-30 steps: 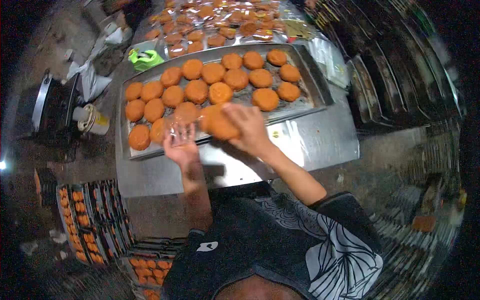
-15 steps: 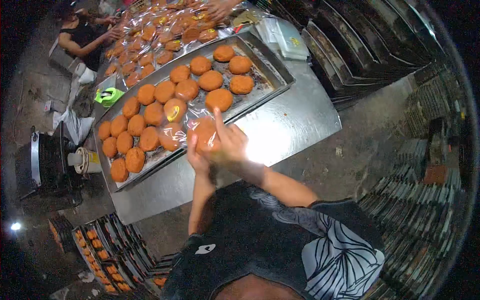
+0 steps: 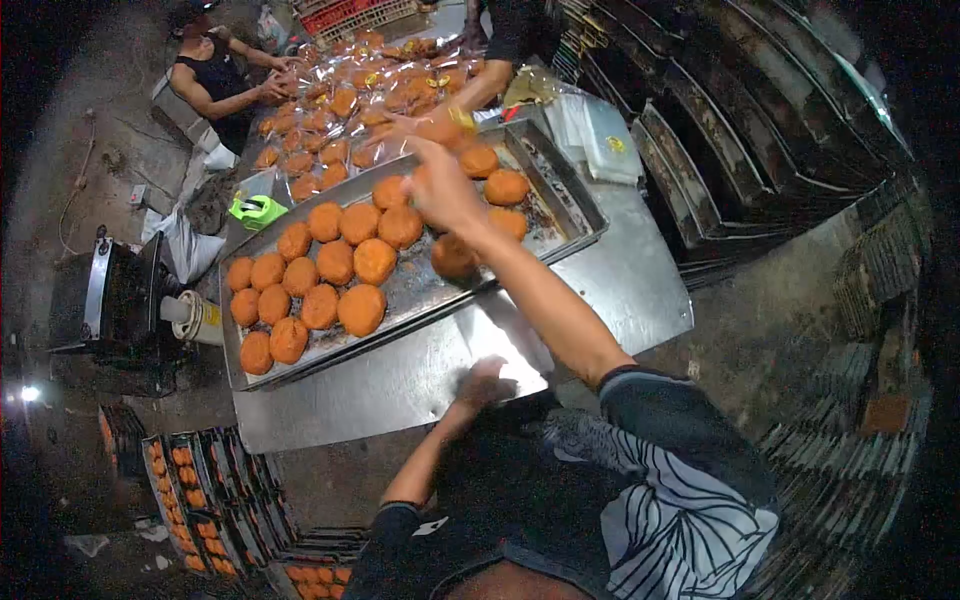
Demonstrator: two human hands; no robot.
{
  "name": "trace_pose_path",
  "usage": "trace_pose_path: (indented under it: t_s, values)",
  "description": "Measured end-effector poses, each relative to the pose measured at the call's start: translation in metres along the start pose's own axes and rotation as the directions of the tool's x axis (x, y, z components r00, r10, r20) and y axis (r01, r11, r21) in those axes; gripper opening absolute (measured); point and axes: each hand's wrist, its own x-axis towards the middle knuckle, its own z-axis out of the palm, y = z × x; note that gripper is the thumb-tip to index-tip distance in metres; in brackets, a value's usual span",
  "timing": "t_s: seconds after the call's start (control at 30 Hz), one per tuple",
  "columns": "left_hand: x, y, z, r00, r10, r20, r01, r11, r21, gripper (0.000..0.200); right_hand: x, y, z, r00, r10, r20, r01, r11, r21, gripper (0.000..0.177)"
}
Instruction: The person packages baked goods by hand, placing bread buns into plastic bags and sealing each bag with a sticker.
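My right hand (image 3: 440, 190) reaches over the metal tray (image 3: 420, 318), fingers apart and holding nothing. Just beyond its fingertips is a clear bag with a bun and a yellow label (image 3: 450, 125), near a co-worker's hand; whether anything supports it is unclear. Round orange-brown buns (image 3: 361, 309) lie in rows on the tray, some partly hidden behind my right hand and forearm. My left hand (image 3: 485, 382), shadowed and slightly blurred, is low at the table's near edge, fingers loosely apart with nothing seen in them.
Bagged buns (image 3: 345, 100) cover the far table, where two co-workers reach in. Flat plastic bags (image 3: 608, 150) lie at the tray's right corner, a green tape dispenser (image 3: 257, 210) at its left. Dark trays (image 3: 690, 170) are stacked at right; a rack of buns (image 3: 190, 490) stands lower left.
The bagged bun both hands held has left them. My right hand has moved up and away over the tray; my left hand has dropped back toward my body. The view has shifted.
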Motion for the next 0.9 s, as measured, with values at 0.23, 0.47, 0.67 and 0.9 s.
trace_pose_path:
  t_s: [0.23,0.47,0.67,0.9]
  values:
    - [-0.010,-0.027,-0.022,0.880,-0.457,0.130,0.475,0.850,-0.228,0.016,-0.244,0.010,-0.095,0.221,0.323,0.920,-0.680,0.727,-0.092,0.030]
    - [-0.009,-0.040,0.012,0.922,-0.323,0.215,0.386,0.820,-0.422,0.023,-0.282,0.011,-0.103,0.569,0.645,0.510,-0.628,0.741,-0.238,0.024]
    - [0.025,0.043,-0.035,0.727,-0.686,0.028,0.630,0.650,-0.426,0.011,-0.269,-0.035,-0.092,0.186,0.893,0.409,-0.966,0.241,-0.088,0.028]
    - [0.011,0.040,-0.109,0.443,-0.745,-0.499,0.112,0.598,-0.793,0.031,-0.149,-0.081,0.020,0.655,0.368,0.660,-0.500,-0.443,0.744,0.045]
